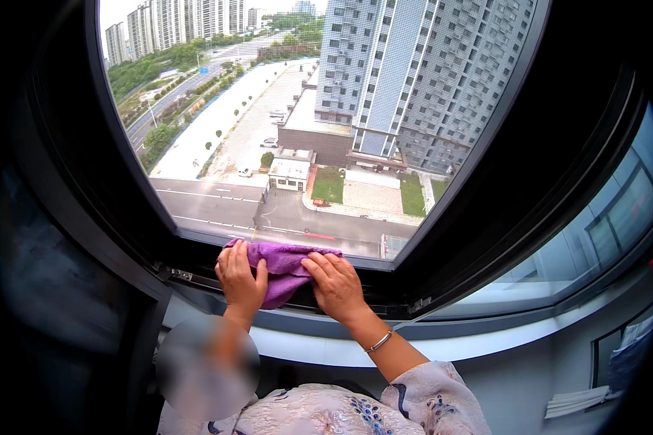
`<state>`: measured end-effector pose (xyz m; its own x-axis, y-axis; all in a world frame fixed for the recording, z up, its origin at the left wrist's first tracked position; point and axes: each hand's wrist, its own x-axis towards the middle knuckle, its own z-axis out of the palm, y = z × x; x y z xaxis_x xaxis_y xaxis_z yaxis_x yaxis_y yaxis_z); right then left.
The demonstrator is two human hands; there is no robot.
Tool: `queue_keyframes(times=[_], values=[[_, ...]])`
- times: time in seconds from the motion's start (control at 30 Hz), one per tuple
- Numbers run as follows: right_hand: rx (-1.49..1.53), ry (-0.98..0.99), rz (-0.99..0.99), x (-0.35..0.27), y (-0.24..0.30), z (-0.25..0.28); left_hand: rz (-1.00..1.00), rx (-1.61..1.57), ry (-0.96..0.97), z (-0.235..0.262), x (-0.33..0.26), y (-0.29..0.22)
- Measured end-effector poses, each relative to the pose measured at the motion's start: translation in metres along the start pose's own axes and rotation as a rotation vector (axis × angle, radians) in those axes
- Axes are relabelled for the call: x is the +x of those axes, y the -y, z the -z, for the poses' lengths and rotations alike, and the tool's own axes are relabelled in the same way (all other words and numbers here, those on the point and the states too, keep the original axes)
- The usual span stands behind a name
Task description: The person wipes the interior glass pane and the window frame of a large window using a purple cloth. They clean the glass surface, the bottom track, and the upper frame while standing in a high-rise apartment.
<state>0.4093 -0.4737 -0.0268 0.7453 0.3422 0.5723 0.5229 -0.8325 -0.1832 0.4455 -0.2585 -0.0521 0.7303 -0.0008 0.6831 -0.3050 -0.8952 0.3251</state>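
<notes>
A purple cloth (286,264) lies bunched along the bottom of the dark window frame (370,267), just below the glass (348,249). My left hand (239,275) grips the cloth's left end, fingers bent over it and thumb on its near side. At the right end, my right hand (336,285) presses on the cloth with its fingers curled over the top edge. Between the hands a fold of cloth hangs down over the frame's lower ledge. The fingertips are partly hidden behind the cloth.
Metal hinge fittings sit at the lower left (181,275) and lower right (419,304) corners of the frame. A white sill (319,348) curves across in front of me. White folded items (577,401) lie at the far right. Beyond the glass, tall buildings (442,80) stand far below.
</notes>
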Motion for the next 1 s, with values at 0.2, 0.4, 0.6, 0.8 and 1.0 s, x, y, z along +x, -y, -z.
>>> queue_keyframes(times=[0.2, 0.4, 0.6, 0.8, 1.0], values=[[-0.108, -0.095, -0.279, -0.056, -0.03, 0.043, -0.239, -0.206, 0.129, -0.005, -0.016, -0.085], [-0.261, 0.066, -0.379, -0.063, -0.002, 0.057, -0.28, -0.283, 0.169, -0.008, -0.015, -0.085], [-0.33, 0.116, -0.514, -0.06, -0.004, 0.066, -0.272, -0.327, 0.188, -0.005, -0.013, -0.085], [-0.329, 0.315, -0.652, -0.041, -0.001, 0.075, -0.296, -0.378, 0.221, -0.003, -0.009, -0.074], [-0.106, 0.04, -0.6, -0.036, -0.022, 0.074, -0.31, -0.365, 0.226, 0.005, -0.004, -0.062]])
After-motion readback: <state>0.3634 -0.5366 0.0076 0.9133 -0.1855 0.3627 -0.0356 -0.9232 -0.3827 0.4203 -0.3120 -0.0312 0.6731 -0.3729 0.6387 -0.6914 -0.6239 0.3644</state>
